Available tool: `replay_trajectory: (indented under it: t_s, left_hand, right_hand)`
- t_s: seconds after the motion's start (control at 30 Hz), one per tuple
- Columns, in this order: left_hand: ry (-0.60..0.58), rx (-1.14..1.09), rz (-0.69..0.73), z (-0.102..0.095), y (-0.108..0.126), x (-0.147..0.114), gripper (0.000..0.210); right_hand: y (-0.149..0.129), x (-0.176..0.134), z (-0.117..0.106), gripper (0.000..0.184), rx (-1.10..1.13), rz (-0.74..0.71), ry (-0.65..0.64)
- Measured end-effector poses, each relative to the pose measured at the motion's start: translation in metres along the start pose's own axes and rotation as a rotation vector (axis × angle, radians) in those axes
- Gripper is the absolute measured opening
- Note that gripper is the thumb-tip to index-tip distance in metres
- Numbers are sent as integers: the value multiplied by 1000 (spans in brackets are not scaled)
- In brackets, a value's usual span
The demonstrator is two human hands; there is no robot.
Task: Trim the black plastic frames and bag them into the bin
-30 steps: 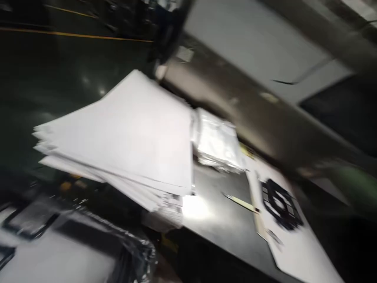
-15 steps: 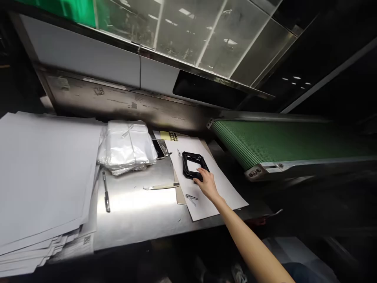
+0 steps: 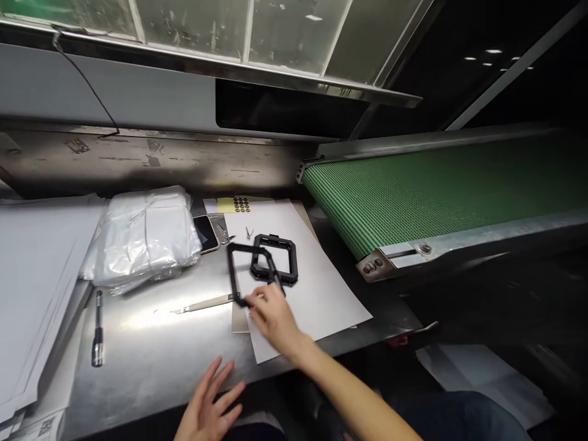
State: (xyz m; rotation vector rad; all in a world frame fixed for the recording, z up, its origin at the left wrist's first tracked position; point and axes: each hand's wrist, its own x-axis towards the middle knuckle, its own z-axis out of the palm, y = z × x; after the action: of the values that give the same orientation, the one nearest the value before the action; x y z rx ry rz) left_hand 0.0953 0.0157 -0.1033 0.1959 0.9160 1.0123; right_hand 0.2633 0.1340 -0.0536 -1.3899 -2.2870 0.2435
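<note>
A: What's the biggest thing here?

B: The wide green ribbed belt (image 3: 441,202) on the right. Next is the shiny grey metal table (image 3: 151,367), then the pile of big white paper (image 3: 41,263) on its left. One big white sheet (image 3: 316,294) lies in the middle. A tied bundle of clear plastic bags (image 3: 147,239) sits next to the pile.

A: And the hands?

B: The left hand (image 3: 209,398) is by the near edge of the table, fingers spread, holding nothing. The right hand (image 3: 273,315) pinches the near side of a thin black frame (image 3: 233,272), tipped up over the left edge of the white sheet.

A: Any more frames?

B: Yes, a thick black eight-sided frame (image 3: 293,260) lies flat on the sheet, just behind.

A: What could go wrong?

B: The thin frame could slip, I think, because just fingers hold one side. If it dips, it might scratch the other frame or bump the slim knife with a pale handle (image 3: 204,303). The knife's tip looks bare, so a hand reaching across could get cut.

A: What's inside the bags?

B: They look flat. I can't tell if anything's in them.
</note>
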Motion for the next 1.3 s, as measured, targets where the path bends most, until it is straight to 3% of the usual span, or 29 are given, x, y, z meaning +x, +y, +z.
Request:
replay_trajectory:
  t_s: [0.07, 0.13, 0.2, 0.27, 0.37, 0.5, 0.63, 0.8, 0.87, 0.97, 1.07, 1.17, 1.3]
  left_hand:
    - [-63, -159, -11, 20, -2, 5, 69]
    - [-8, -216, -45, 26, -4, 3, 51]
    - [93, -231, -85, 19, -4, -4, 31]
    - [211, -235, -106, 6, -2, -11, 23]
    - [384, -178, -62, -4, 5, -19, 27]
    - [494, 41, 41, 15, 22, -30, 37]
    - [413, 318, 129, 41, 42, -46, 43]
    - [245, 545, 203, 47, 62, -65, 36]
    - [172, 595, 181, 44, 68, -69, 36]
    - [100, 618, 130, 37, 76, -76, 32]
    - [35, 654, 25, 30, 85, -83, 31]
    - [-73, 697, -109, 25, 91, -90, 37]
    - [55, 693, -45, 28, 94, -99, 33]
  right_hand:
    - [-37, -23, 10, 16, 56, -84, -33]
    - [-62, -42, 20, 16, 188, -212, -29]
    - [-68, -55, 25, 21, 387, -305, -17]
    - [-54, -60, 24, 23, 487, -277, 8]
    - [-11, -59, 23, 24, 306, 2, 43]
    - [39, -58, 38, 30, 217, 160, 26]
    - [45, -57, 41, 19, 274, 189, 8]
    - [6, -43, -19, 13, 473, 203, 12]
    - [-15, -35, -47, 16, 607, 91, -28]
    - [-46, -23, -73, 19, 615, -100, -208]
    - [-70, -15, -79, 17, 499, -273, -391]
    - [-85, -9, -78, 13, 399, -396, -442]
    - [-97, -1, -79, 14, 344, -483, -424]
